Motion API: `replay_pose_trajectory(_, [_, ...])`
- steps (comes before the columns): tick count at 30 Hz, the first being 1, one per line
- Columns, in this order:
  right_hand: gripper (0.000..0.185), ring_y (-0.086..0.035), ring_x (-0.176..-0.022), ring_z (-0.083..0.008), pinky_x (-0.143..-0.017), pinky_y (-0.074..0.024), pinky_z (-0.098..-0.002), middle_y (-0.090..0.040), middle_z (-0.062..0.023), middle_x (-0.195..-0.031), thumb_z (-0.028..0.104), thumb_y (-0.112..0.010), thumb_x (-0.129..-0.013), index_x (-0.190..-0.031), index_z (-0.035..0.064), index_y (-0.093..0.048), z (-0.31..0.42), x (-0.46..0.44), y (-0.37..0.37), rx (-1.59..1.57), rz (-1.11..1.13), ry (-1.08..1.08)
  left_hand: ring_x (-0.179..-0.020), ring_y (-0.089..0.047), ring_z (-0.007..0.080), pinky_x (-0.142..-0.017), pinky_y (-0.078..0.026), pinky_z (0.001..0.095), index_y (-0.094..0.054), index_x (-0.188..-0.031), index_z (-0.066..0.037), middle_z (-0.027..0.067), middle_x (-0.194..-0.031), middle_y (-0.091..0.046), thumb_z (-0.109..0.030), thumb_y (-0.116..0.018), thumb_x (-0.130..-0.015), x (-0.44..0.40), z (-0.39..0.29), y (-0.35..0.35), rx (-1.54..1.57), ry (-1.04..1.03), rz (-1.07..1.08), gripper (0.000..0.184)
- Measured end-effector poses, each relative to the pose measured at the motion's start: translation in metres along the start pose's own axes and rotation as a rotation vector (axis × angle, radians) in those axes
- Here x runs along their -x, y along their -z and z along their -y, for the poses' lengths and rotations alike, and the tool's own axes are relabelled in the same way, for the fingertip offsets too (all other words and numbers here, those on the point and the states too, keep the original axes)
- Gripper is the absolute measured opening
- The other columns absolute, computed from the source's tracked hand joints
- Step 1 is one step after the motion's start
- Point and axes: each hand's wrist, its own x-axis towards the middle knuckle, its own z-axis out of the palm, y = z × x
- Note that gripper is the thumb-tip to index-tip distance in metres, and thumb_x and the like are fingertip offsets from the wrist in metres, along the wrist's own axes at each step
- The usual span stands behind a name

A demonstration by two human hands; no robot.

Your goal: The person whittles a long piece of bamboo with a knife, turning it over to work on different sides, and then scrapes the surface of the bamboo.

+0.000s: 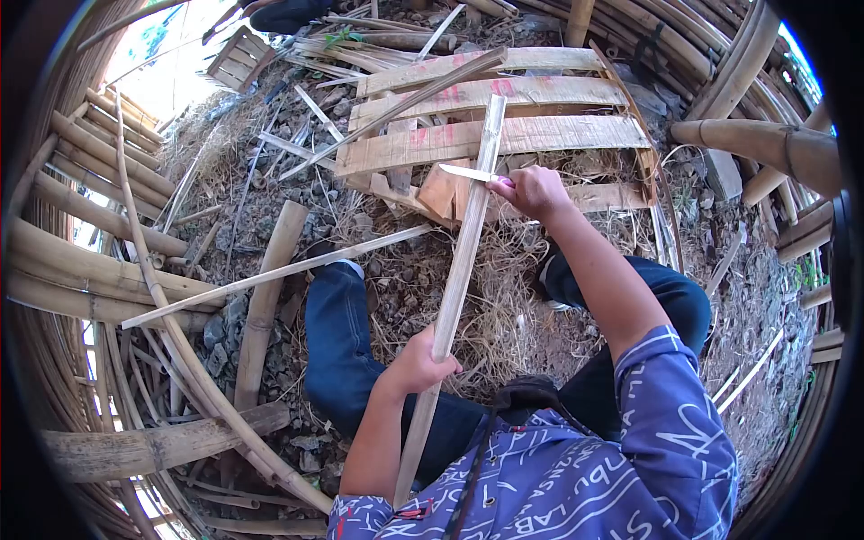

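Observation:
A long split bamboo strip (463, 247) slants from my lap up to the wooden pallet (576, 133) in front of me. My left hand (418, 362) is wrapped round its lower part, close to my thigh. In my right hand (531, 192) is a knife (465, 173), its pale blade lying across the strip near the upper end. The knife's handle is mostly hidden in my fist. Just behind the strip, a wooden block (443, 193) sits at the pallet's near edge. Red marks show on the pallet's slats.
Another thin bamboo strip (279, 274) crosses the ground to my left. Thick bamboo poles (108, 270) stack at the left, and more poles (760, 148) stand at the right. Shavings (504, 297) and stones cover the ground between my legs. A small wooden crate (241, 59) lies at the far left.

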Motion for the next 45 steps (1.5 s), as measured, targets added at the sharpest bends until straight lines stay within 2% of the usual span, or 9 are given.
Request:
replay_pose_trajectory(13, [0.057,-0.064,-0.058,-0.0298,-0.053,-0.0510,-0.0402,-0.063,-0.0128,-0.060,0.064,-0.048,-0.081,-0.064,0.0124,-0.067,-0.024,0.003,0.021,0.109,0.019,-0.065,-0.070,-0.066,0.0180,-0.054,-0.051,0.0281,-0.040,-0.120,0.005,0.0073,-0.080,-0.057,-0.002,-0.056,-0.075,-0.002,-0.006,-0.005,-0.052,-0.033,0.063,0.048])
replay_pose_trajectory(23, [0.059,-0.065,-0.061,-0.0314,-0.054,-0.0507,-0.0410,-0.063,-0.0146,-0.061,0.064,-0.045,-0.083,-0.068,0.0122,-0.068,-0.031,0.003,0.020,0.121,0.006,-0.089,-0.071,-0.064,0.0147,-0.063,-0.051,0.0276,-0.046,-0.112,0.003,0.0082,-0.081,-0.059,-0.004,-0.064,-0.072,-0.001,-0.011,0.000,-0.039,0.022,0.049,0.044])
replay_pose_trajectory(25, [0.065,-0.065,-0.067,-0.0343,-0.058,-0.0505,-0.0442,-0.064,-0.0169,-0.066,0.066,-0.041,-0.084,-0.070,0.0078,-0.067,-0.043,-0.001,0.028,-0.140,0.081,-0.619,-0.071,-0.064,0.0146,-0.063,-0.051,0.0276,-0.046,-0.113,0.003,0.0082,-0.080,-0.059,-0.004,-0.063,-0.072,0.005,-0.019,0.001,0.001,0.038,0.057,0.045])
replay_pose_trajectory(27, [0.068,-0.065,-0.072,-0.0359,-0.063,-0.0502,-0.0451,-0.064,-0.0189,-0.069,0.065,-0.039,-0.086,-0.071,0.0051,-0.067,-0.068,0.013,0.044,0.108,0.054,-0.334,-0.067,-0.065,0.0168,-0.052,-0.050,0.0262,-0.037,-0.121,0.005,0.0085,-0.082,-0.058,-0.001,-0.056,-0.074,0.008,-0.025,0.009,0.085,0.008,0.116,0.051])
replay_pose_trajectory(30, [0.068,-0.064,-0.072,-0.0374,-0.065,-0.0495,-0.0455,-0.064,-0.0196,-0.070,0.064,-0.037,-0.087,-0.071,0.0050,-0.067,-0.069,0.033,0.073,0.179,0.055,-0.307,-0.070,-0.065,0.0172,-0.059,-0.052,0.0277,-0.036,-0.125,0.004,0.0093,-0.081,-0.060,-0.001,-0.057,-0.075,0.002,-0.029,0.006,0.016,-0.012,0.168,0.055])
replay_pose_trajectory(37, [0.075,-0.060,-0.079,-0.0429,-0.073,-0.0440,-0.0493,-0.059,-0.0279,-0.068,0.065,-0.036,-0.087,-0.066,-0.0024,-0.062,-0.084,0.066,0.107,-0.137,-0.015,-0.707,-0.072,-0.066,0.0183,-0.062,-0.053,0.0299,-0.034,-0.129,0.001,0.0084,-0.085,-0.057,0.003,-0.053,-0.074,-0.033,-0.075,-0.006,-0.027,0.053,0.307,0.058])
replay_pose_trajectory(39, [0.078,-0.050,-0.056,-0.0370,-0.062,-0.0403,-0.0445,-0.047,-0.0241,-0.056,0.065,-0.036,-0.087,-0.061,-0.0073,-0.051,-0.088,0.079,0.118,-0.228,-0.101,-0.769,-0.070,-0.067,0.0195,-0.059,-0.052,0.0295,-0.032,-0.130,0.001,0.0079,-0.084,-0.056,0.005,-0.052,-0.073,-0.042,-0.084,-0.003,-0.018,0.132,0.357,0.061])
replay_pose_trajectory(40, [0.078,-0.044,-0.053,-0.0311,-0.059,-0.0381,-0.0441,-0.043,-0.0207,-0.053,0.064,-0.037,-0.088,-0.060,-0.0081,-0.048,-0.087,0.087,0.119,-0.285,-0.159,-0.774,-0.068,-0.067,0.0207,-0.055,-0.051,0.0285,-0.030,-0.132,0.001,0.0081,-0.085,-0.056,0.006,-0.050,-0.072,-0.044,-0.084,-0.003,-0.033,0.181,0.361,0.063])
replay_pose_trajectory(45, [0.073,-0.051,-0.051,-0.0355,-0.056,-0.0400,-0.0442,-0.045,-0.0212,-0.051,0.059,-0.040,-0.089,-0.059,-0.0058,-0.053,-0.073,0.112,0.106,-0.386,-0.062,-0.750,-0.065,-0.066,0.0201,-0.053,-0.050,0.0270,-0.030,-0.132,0.000,0.0086,-0.088,-0.055,0.008,-0.049,-0.072,-0.053,-0.063,-0.003,-0.016,0.199,0.291,0.064])
